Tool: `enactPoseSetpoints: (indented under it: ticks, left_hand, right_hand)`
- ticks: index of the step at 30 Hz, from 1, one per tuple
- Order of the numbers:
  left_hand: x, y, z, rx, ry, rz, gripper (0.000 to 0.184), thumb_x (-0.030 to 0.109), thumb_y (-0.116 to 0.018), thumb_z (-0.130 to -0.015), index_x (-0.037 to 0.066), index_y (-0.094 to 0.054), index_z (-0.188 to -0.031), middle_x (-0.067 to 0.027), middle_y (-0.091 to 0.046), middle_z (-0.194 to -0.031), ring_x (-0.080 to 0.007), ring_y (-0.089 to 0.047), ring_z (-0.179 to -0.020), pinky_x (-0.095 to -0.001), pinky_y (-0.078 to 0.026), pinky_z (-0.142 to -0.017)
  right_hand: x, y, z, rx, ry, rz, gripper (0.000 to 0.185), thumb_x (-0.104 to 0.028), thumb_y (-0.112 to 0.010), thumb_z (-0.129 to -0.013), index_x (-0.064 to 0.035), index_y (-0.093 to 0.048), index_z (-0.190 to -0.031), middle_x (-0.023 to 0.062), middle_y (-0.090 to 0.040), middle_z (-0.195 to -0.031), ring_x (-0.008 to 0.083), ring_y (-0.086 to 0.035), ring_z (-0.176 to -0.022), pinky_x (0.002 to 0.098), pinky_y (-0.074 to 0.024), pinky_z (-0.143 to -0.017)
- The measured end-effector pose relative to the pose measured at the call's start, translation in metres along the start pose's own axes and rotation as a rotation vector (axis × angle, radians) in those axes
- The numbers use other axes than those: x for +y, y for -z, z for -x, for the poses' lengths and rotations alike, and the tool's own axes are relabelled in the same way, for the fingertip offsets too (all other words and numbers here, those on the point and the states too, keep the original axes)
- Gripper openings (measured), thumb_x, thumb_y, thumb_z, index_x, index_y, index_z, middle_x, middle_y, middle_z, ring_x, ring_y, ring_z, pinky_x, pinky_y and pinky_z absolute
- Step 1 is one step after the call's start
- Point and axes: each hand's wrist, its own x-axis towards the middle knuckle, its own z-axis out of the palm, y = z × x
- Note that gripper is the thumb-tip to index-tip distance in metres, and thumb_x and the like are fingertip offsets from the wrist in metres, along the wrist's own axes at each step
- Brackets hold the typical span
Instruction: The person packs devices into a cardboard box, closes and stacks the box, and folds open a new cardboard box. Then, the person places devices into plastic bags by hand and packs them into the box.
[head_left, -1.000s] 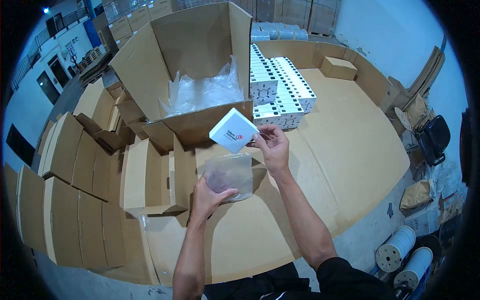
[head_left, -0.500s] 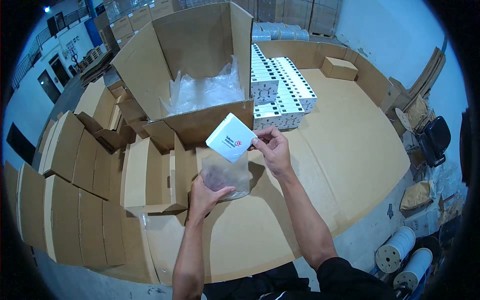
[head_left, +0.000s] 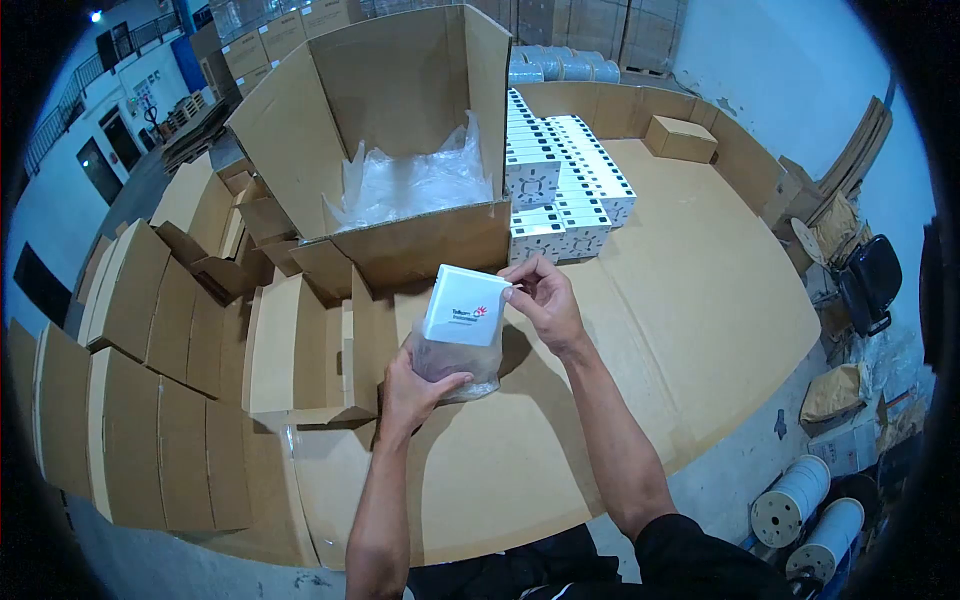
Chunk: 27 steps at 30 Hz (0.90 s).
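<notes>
Pinched by its right edge in my right hand (head_left: 543,303) is a flat white plastic box (head_left: 464,308) with a red logo and small printed text. Below it, my left hand (head_left: 415,390) grips a clear plastic bag (head_left: 455,368), thumb in front. The box's lower edge meets the bag's upper part; I cannot tell how far inside it sits. Just beyond my hands stands a large open cardboard box (head_left: 420,245), with a heap of clear plastic bags (head_left: 415,180) in it.
Stacked white printed cartons (head_left: 560,235) stand right of the large box. Open brown cartons (head_left: 270,350) and more upright brown cartons (head_left: 130,430) fill the left side. A small closed carton (head_left: 681,138) sits at the far edge of the cardboard-covered table (head_left: 690,300). Cable spools (head_left: 790,497) lie on the floor at right.
The white box has come down and turned more upright, its lower edge now at the plastic bag. My left hand has stayed nearly in place on the bag.
</notes>
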Motion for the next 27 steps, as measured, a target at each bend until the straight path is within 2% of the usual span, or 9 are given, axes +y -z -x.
enactPoseSetpoints:
  ticks: [6, 8, 9, 11, 14, 16, 18, 22, 27]
  left_hand:
    - [-0.007, -0.001, -0.001, -0.015, -0.032, 0.073, 0.066, 0.013, -0.095, -0.066, -0.001, -0.061, -0.121, -0.0116, -0.071, -0.111, -0.0193, -0.068, -0.101, -0.0355, -0.055, -0.092]
    - [-0.009, -0.002, -0.001, 0.001, -0.047, 0.094, 0.051, 0.014, -0.088, -0.078, -0.001, -0.062, -0.119, -0.01, -0.071, -0.11, -0.017, -0.067, -0.1, -0.0334, -0.054, -0.091]
    - [-0.013, -0.002, -0.003, 0.001, -0.047, 0.094, 0.051, 0.014, -0.088, -0.078, -0.001, -0.062, -0.119, -0.01, -0.071, -0.11, -0.017, -0.067, -0.1, -0.0334, -0.054, -0.091]
    - [-0.024, -0.002, -0.006, 0.018, 0.076, 0.28, 0.043, 0.018, -0.079, -0.089, -0.002, -0.062, -0.123, -0.009, -0.071, -0.109, -0.0162, -0.067, -0.1, -0.0333, -0.055, -0.089]
    - [-0.02, -0.005, -0.007, 0.106, 0.08, 0.302, 0.034, 0.017, -0.072, -0.096, -0.002, -0.062, -0.121, -0.0085, -0.071, -0.108, -0.015, -0.067, -0.098, -0.032, -0.055, -0.086]
    - [-0.019, -0.006, -0.008, 0.148, 0.107, 0.344, 0.033, 0.017, -0.073, -0.096, -0.002, -0.063, -0.12, -0.0083, -0.071, -0.107, -0.0146, -0.067, -0.096, -0.0314, -0.055, -0.085]
    - [-0.019, -0.007, -0.009, 0.188, 0.134, 0.386, 0.032, 0.017, -0.073, -0.096, -0.001, -0.063, -0.119, -0.0082, -0.071, -0.107, -0.0143, -0.067, -0.095, -0.0307, -0.055, -0.084]
    - [-0.024, -0.007, -0.01, 0.183, 0.084, 0.349, 0.031, 0.019, -0.071, -0.097, -0.001, -0.064, -0.119, -0.0084, -0.071, -0.107, -0.0136, -0.067, -0.093, -0.0295, -0.054, -0.083]
    - [-0.023, -0.005, -0.012, 0.215, 0.082, 0.321, 0.031, 0.021, -0.068, -0.1, -0.002, -0.064, -0.12, -0.0089, -0.071, -0.107, -0.0126, -0.066, -0.096, -0.0293, -0.053, -0.084]
  right_hand:
    - [0.008, 0.0, 0.001, -0.094, -0.064, 0.079, 0.016, -0.001, -0.069, -0.091, -0.0008, -0.057, -0.101, 0.0064, -0.062, -0.104, 0.0116, -0.062, -0.093, 0.0281, -0.0538, -0.083]
    - [0.007, 0.0, 0.002, -0.097, -0.107, 0.089, 0.016, -0.001, -0.069, -0.091, -0.0008, -0.057, -0.102, 0.0062, -0.062, -0.103, 0.0114, -0.063, -0.092, 0.0271, -0.0543, -0.081]
    - [0.007, 0.0, 0.003, -0.1, -0.149, 0.1, 0.016, -0.002, -0.069, -0.092, -0.0007, -0.057, -0.102, 0.006, -0.061, -0.103, 0.0112, -0.063, -0.092, 0.026, -0.0547, -0.079]
    - [0.01, 0.001, 0.003, -0.116, -0.178, 0.117, 0.016, -0.003, -0.069, -0.093, -0.0007, -0.057, -0.104, 0.0065, -0.061, -0.104, 0.0111, -0.063, -0.092, 0.0255, -0.0553, -0.077]
    - [-0.003, -0.012, 0.005, -0.062, -0.26, 0.056, 0.017, -0.005, -0.069, -0.094, -0.0009, -0.058, -0.108, 0.0076, -0.062, -0.106, 0.0114, -0.064, -0.092, 0.0253, -0.0564, -0.075]
    - [-0.003, -0.016, 0.008, 0.008, -0.313, -0.024, 0.019, -0.007, -0.069, -0.095, -0.001, -0.059, -0.11, 0.008, -0.063, -0.107, 0.0117, -0.065, -0.092, 0.0255, -0.057, -0.075]
    - [0.009, -0.014, 0.012, 0.005, -0.504, -0.033, 0.019, -0.008, -0.068, -0.096, -0.0009, -0.06, -0.112, 0.0077, -0.066, -0.104, 0.0124, -0.066, -0.09, 0.0255, -0.0576, -0.075]
    - [0.019, -0.02, 0.016, 0.05, -0.512, -0.097, 0.016, -0.007, -0.067, -0.097, -0.0006, -0.061, -0.111, 0.0067, -0.068, -0.098, 0.011, -0.065, -0.084, 0.0236, -0.0549, -0.07]
    - [0.028, -0.025, 0.019, 0.076, -0.45, -0.273, 0.008, -0.006, -0.062, -0.1, -0.0015, -0.062, -0.107, 0.0042, -0.066, -0.09, 0.0065, -0.058, -0.075, 0.0212, -0.0461, -0.062]
